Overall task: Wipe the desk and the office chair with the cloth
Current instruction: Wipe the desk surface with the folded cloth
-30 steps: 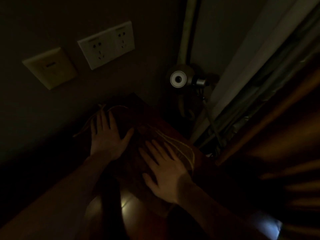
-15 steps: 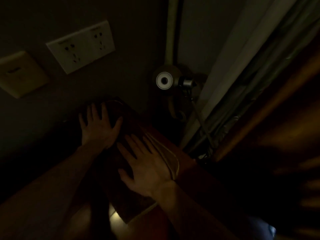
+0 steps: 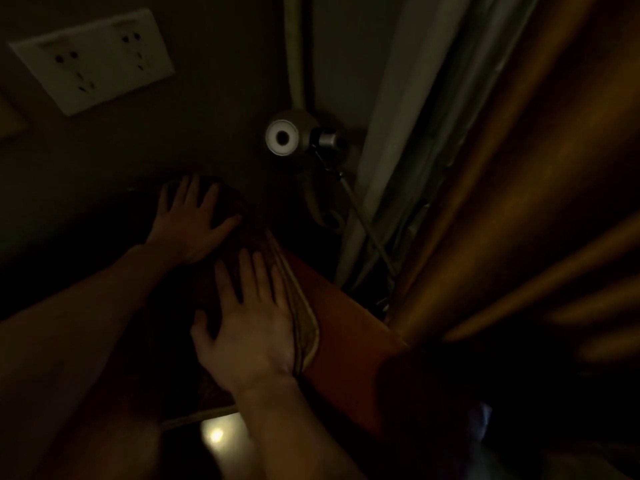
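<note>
Below the lamp (image 3: pixel 282 136), left hand (image 3: pixel 188 226) and right hand (image 3: pixel 249 327) press the cloth (image 3: pixel 304 318) on the counter (image 3: pixel 349 327), each grip splayed apart.

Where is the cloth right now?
In the head view the cloth lies flat on the desk at lower centre, pressed under the left hand and right hand, just below the lamp.

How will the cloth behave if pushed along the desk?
Probably floppy: the cloth bunches in folds at its pale hem beside the right hand. Likely thin, lying flat under the left hand. It may slide readily on the glossy desk.
</note>
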`<state>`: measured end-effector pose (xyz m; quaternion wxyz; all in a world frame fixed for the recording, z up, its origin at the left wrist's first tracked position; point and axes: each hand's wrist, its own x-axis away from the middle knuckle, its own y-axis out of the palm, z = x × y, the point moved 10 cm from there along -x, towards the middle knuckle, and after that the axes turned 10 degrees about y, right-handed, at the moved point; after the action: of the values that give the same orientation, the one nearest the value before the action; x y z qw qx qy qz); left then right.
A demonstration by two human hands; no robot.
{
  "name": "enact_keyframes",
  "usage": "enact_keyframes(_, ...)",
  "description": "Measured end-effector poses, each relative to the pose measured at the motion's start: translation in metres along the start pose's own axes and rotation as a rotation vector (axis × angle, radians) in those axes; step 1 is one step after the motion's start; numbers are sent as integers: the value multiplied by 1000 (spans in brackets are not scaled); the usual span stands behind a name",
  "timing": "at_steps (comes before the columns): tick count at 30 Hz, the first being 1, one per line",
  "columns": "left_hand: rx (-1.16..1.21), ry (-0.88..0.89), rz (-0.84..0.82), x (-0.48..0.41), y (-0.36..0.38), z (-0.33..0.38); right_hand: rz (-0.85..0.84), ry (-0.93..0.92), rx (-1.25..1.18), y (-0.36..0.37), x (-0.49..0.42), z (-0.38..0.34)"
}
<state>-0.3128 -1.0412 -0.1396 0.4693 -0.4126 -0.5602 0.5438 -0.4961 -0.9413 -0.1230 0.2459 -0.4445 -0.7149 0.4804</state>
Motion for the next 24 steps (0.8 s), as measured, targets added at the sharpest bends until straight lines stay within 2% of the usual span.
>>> enact_keyframes(9, -46, 203, 14, 35, 0, 122, 3, 137, 10, -37, 71, 69)
enact_keyframes(18, -117, 369, 27, 79, 6, 218, 36, 246, 38, -68, 148, 121)
enact_keyframes(24, -125, 473, -7, 110, 10, 276, 66, 384, 58, -79, 199, 144)
